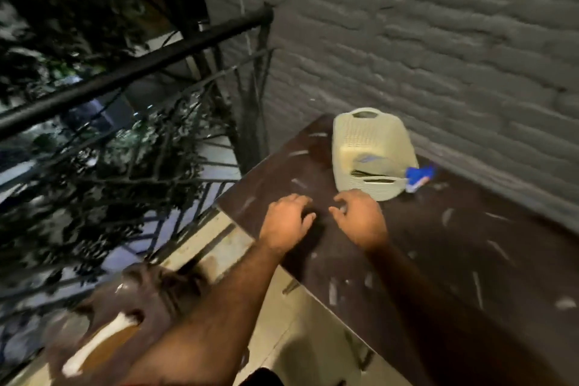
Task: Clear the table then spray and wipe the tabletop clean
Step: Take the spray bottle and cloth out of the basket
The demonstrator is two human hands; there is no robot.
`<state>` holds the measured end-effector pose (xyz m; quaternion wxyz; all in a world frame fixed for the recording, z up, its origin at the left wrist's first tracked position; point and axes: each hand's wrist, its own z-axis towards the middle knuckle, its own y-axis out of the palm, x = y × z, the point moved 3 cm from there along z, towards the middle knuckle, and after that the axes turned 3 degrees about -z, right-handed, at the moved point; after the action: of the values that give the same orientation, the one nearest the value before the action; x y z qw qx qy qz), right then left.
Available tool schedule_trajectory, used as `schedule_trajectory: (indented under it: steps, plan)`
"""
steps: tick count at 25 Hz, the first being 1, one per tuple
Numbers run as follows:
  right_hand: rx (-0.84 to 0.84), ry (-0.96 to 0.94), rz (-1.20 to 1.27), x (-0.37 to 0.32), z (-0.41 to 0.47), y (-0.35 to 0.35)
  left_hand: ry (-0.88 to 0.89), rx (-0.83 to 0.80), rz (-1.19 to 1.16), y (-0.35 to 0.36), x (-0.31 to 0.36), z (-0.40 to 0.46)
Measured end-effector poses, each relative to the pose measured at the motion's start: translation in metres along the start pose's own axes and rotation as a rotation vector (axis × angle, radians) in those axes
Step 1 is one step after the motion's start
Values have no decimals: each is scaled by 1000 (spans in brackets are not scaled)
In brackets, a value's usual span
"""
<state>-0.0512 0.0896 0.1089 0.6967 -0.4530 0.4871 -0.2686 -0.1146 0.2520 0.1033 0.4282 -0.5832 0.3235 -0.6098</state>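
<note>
A dark brown table [438, 244] stands against a grey brick wall, its top scattered with several pale scraps and smears. A cream plastic basket [366, 153] sits at the table's far end, with a blue and white packet [419, 178] lying against its right side. My left hand [286, 221] and my right hand [360, 218] hover side by side over the tabletop just in front of the basket. The fingers of both hands are loosely curled. Something small and dark may lie between them, but blur hides it.
A black metal railing [131, 69] runs along the left, with foliage beyond it. A brown plastic chair [125, 316] stands at the lower left beside the table. Pale floor tiles [297, 338] show between chair and table.
</note>
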Motion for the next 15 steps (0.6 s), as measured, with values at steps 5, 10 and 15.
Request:
schedule_trajectory:
  steps: [5, 10, 15]
  plan:
    - [59, 169, 14, 64, -9, -31, 141, -105, -28, 34, 48, 53]
    - [0, 369, 15, 98, 11, -29, 89, -78, -114, 52, 46, 116]
    - [-117, 680, 362, 114, 52, 6, -3, -72, -84, 60, 17, 192]
